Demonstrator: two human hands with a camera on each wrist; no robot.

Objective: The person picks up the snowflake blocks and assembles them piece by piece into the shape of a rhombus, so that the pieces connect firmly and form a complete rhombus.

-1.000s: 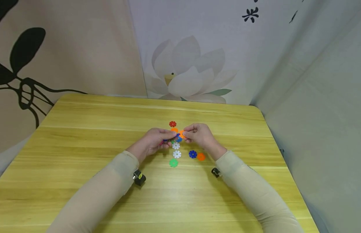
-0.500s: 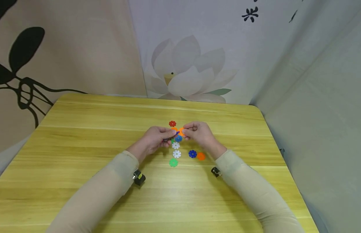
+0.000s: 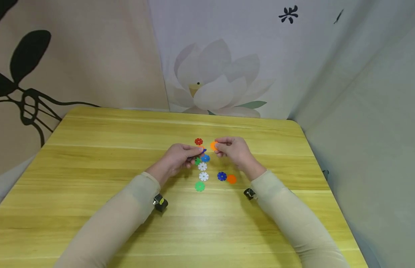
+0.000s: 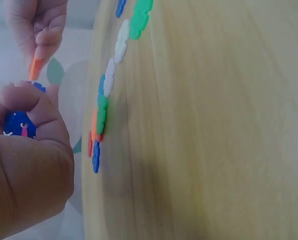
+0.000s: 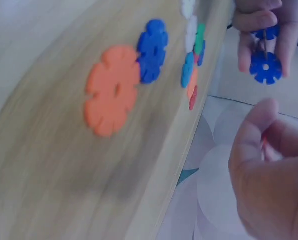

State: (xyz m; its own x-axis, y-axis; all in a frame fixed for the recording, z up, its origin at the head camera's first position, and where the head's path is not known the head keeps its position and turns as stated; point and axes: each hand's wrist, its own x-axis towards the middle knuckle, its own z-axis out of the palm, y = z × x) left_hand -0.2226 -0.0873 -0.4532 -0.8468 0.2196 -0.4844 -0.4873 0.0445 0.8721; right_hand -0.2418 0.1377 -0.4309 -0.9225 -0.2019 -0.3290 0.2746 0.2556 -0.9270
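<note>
Looks like the right hand [image 3: 235, 150] has pulled up and a bit to the right since half a second ago, taking its orange disc [image 3: 214, 145] with it. Back then that disc was right up against the stuff in the left hand [image 3: 177, 156]; now there's a clear gap just above the middle of the head view. Left hand has barely shifted, maybe a touch higher.

Right thumb and fingers are pinching the orange disc by its edge. Left fingers are curled with the thumb pressed down, gripping blue notched discs [image 5: 265, 67]; the right wrist view shows two of them at upper right. Left wrist view also has a pinkish bit in that grip, but fingers cover most of it, so I can't really tell how many pieces are in there or how they join.

On the wooden table [image 3: 110, 223], mid-frame, more discs run in a rough column down the head view: red one [image 3: 199, 141] on top, then light blue [image 3: 205, 158] and dark green [image 3: 198, 161] ones near the left fingertips, two white ones [image 3: 203, 176] below, and a light green one [image 3: 199, 186] at the bottom. Off to the right of the whites, a dark blue one [image 3: 222, 176] sits right beside a second orange disc [image 3: 231, 179].
</note>
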